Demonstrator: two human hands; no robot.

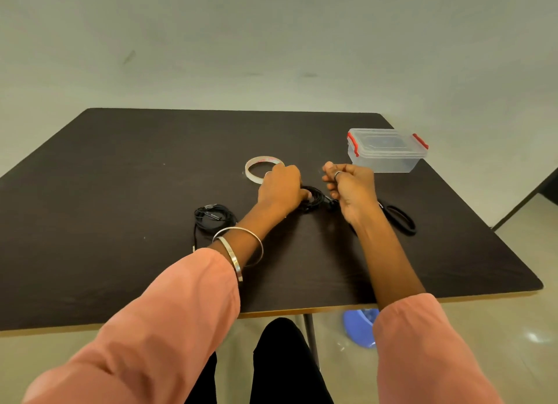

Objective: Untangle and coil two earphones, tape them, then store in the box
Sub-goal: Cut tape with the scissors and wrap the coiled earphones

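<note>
A coiled black earphone (315, 199) lies mid-table, and my left hand (280, 189) grips its left side with the fingers curled round the loops. My right hand (350, 186) hovers just right of the coil with its fingers curled. Its thumb and forefinger pinch what looks like a small, barely visible piece of clear tape (320, 170). The second black earphone (214, 218) lies loosely coiled to the left, its plug end trailing toward me. The clear tape roll (262, 169) lies flat behind my left hand. The clear plastic box (386, 150) with red clips stands closed at the back right.
Black-handled scissors (399, 220) lie on the dark table (120, 192) right of my right wrist, partly hidden by it. A blue object (360, 328) sits on the floor under the table's near edge. My legs are below that edge.
</note>
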